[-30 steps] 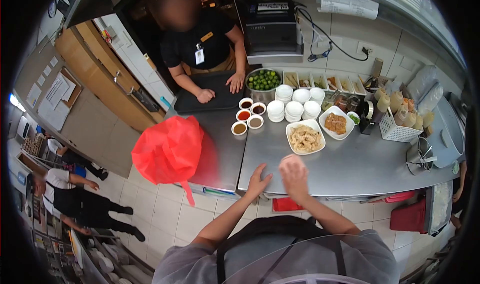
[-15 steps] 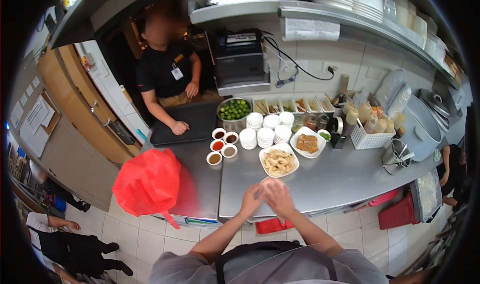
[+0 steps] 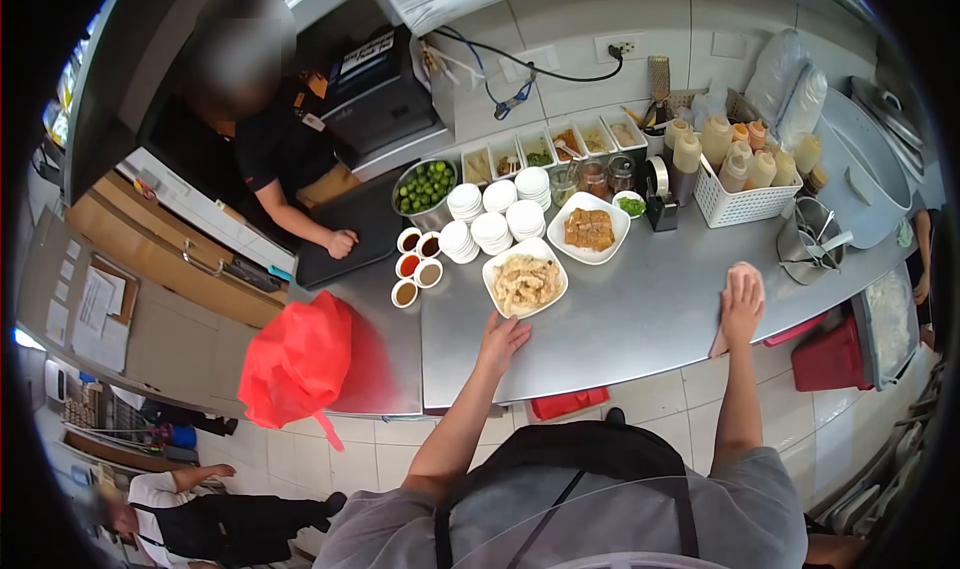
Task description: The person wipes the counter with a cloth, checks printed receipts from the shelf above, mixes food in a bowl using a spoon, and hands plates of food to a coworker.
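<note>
Both hands have split up since half a second back: they were together below the near bowl, and now the right hand is way over at right of frame, with the left hand at centre. Camera's swung too, so some drift is just that. Biggest thing is the steel counter, running across the middle. Red bag is at its left end, white basket is upper right. Near bowl sits dead centre, far bowl just up and right. Left hand is loosely spread at the near bowl's lower edge; can't tell if it's touching. Right hand covers a pink cloth on the counter, gripping or just pressing, can't tell, so the cloth's now well clear of the food.
</note>
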`<state>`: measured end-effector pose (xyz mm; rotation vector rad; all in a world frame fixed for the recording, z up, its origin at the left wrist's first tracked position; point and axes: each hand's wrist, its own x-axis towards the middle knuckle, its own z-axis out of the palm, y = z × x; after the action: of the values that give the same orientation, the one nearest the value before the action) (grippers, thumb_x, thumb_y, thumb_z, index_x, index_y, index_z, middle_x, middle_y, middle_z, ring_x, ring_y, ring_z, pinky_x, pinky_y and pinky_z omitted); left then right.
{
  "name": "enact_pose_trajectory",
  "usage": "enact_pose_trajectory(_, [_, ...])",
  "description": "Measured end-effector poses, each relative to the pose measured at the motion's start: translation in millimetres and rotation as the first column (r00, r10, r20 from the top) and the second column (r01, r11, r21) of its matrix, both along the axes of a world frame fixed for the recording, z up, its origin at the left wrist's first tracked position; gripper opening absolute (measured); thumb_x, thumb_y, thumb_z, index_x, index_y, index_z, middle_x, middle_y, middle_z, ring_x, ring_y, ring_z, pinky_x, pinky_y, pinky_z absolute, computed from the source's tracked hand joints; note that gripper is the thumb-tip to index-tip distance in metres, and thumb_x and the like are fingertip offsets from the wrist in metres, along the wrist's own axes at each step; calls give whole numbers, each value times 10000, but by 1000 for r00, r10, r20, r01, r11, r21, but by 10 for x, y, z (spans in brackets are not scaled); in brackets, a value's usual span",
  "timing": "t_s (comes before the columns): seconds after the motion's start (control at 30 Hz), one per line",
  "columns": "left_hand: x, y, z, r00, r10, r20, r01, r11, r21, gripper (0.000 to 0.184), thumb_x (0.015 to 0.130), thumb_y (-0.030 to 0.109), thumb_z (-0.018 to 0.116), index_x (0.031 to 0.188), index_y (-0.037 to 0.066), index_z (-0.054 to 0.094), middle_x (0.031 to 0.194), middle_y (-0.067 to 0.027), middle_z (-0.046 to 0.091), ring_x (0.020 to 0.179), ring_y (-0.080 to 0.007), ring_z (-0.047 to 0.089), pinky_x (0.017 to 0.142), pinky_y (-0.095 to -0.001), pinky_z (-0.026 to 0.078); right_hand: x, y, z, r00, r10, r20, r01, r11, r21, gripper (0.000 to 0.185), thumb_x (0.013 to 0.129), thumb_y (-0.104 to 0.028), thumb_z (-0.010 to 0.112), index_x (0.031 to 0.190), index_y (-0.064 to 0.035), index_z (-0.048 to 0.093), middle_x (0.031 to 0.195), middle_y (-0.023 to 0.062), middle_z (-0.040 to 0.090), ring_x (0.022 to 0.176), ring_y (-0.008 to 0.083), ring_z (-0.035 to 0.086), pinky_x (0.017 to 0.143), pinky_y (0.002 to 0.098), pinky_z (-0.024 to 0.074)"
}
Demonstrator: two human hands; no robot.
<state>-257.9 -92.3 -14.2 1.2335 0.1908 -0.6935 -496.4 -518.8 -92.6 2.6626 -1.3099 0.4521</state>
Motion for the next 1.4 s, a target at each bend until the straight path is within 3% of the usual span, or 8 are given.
enact_pose_trajectory(0.27, [289,-77,-127,999,32,-33,-35,997,-65,496,839,-49,417,1302,28,257,1198,-180,479,994,-287,573,868,-385,500,519,-415,140,982,-182,-38,185,977,109,525,905,-472,383,1391,-297,287,1451,56,266,1344,297,209,1029,569,194])
enact_pose_trajectory(0.6, [309,-3,-251,997,23,-68,-31,993,-116,425,786,-91,406,1199,5,371,1185,-185,490,1025,-299,556,859,-404,515,881,1093,-62,848,446,287,-470,882,18,559,774,-36,481,1311,-179,428,1392,126,346,1297,318,307,1017,460,306])
enact_pose_trajectory(0.7, [211,57,-212,998,-16,-65,9,994,-106,431,766,-95,403,1186,-1,386,1187,-188,491,1053,-304,545,862,-419,514,914,1535,200,680,541,494,-709,657,257,377,819,-83,475,1172,-176,569,1275,98,496,1151,272,488,929,410,393])
enact_pose_trajectory(0.83, [-81,289,-203,989,-124,-84,114,986,-123,462,767,-80,410,1221,3,395,1181,-187,506,1079,-311,540,868,-429,511,1190,1812,303,667,71,742,-740,178,649,308,898,-103,433,1181,-128,553,1207,113,550,1053,277,564,866,396,465])
enact_pose_trajectory(0.93, [-374,494,-245,964,-235,-128,215,964,-156,481,776,-73,413,1249,8,390,1184,-184,508,1090,-310,536,879,-422,506,1253,2103,595,615,-634,468,-786,-451,422,342,951,-220,367,1228,-67,496,1196,122,555,1029,269,578,893,377,466])
enact_pose_trajectory(1.0, [-591,559,-238,953,-266,-146,236,953,-192,485,779,-70,417,1257,9,391,1192,-179,506,1095,-305,536,891,-416,501,1263,2415,760,652,-658,377,-753,-622,216,389,953,-275,340,1237,-44,473,1172,131,566,1009,272,588,887,378,477])
enact_pose_trajectory(1.23, [-781,630,0,954,-250,-165,192,933,-304,505,771,-65,427,1270,-1,375,1234,-172,486,1101,-309,531,925,-418,476,1390,2973,-349,789,-563,245,-583,-812,12,452,949,-323,298,1227,-8,464,1159,184,560,1006,299,585,849,430,509])
enact_pose_trajectory(1.4, [-607,632,17,974,-185,-131,141,947,-289,468,796,-66,409,1258,-8,368,1220,-183,485,1112,-312,520,939,-419,470,1139,2820,491,852,-406,331,-481,-856,189,463,942,-306,306,1227,36,434,1159,214,548,975,350,586,810,438,521])
